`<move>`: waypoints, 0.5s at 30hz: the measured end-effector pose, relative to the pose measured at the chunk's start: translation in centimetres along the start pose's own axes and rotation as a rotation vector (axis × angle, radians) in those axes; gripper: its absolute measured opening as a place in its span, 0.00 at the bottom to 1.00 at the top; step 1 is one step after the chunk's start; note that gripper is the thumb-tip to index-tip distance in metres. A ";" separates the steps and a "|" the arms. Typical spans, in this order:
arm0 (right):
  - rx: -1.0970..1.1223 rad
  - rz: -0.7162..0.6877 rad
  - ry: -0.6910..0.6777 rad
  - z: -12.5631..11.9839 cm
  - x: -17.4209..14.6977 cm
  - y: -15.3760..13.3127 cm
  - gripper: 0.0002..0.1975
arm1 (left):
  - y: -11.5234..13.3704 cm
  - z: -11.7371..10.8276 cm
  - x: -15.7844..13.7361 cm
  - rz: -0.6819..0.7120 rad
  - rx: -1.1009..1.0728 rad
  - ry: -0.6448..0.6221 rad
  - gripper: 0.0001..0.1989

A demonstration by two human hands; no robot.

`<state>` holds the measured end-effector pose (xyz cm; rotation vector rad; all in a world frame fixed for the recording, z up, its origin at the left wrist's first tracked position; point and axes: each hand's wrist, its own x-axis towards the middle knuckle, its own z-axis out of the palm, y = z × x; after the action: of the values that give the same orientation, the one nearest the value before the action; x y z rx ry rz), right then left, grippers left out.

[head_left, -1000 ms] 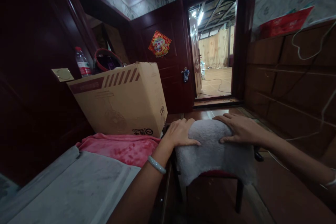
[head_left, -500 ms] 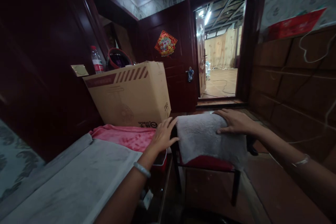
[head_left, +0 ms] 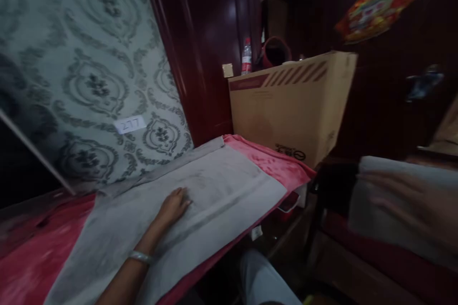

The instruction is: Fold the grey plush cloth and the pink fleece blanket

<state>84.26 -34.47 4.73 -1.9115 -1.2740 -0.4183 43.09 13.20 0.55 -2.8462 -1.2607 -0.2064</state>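
My left hand (head_left: pixel 174 206) rests on a wide grey cloth (head_left: pixel 218 186), its fingers loosely lowered onto the surface and foreshortened. The cloth lies over a pink-red plush cover (head_left: pixel 275 164), which shows at both ends and along the front edge. At the right, my right hand (head_left: pixel 415 198) is blurred by motion. Its fingers are stretched out over a folded grey fleece towel (head_left: pixel 370 164). That towel hangs over the back of a dark chair with a red seat (head_left: pixel 339 226).
Behind the bed-like surface stands a large cardboard carton (head_left: pixel 282 109). A plastic bottle (head_left: pixel 246 59) with a red cap stands behind it. On the patterned wall is a paper label (head_left: pixel 130 124) reading 277. A dark door (head_left: pixel 386 66) with a red decoration is at the right.
The view has swung left. My left hand has gone from beside the chair's towel onto the grey cloth. My right hand stays at the towel on the chair.
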 end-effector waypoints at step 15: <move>0.013 -0.403 -0.644 36.2 8.5 -20.9 0.31 | -6.2 2.4 -11.8 -0.415 0.133 0.042 0.29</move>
<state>64.26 2.17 -3.98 -1.8369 -2.0879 0.0269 31.00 8.88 -3.57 -2.4290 -1.7686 -0.1782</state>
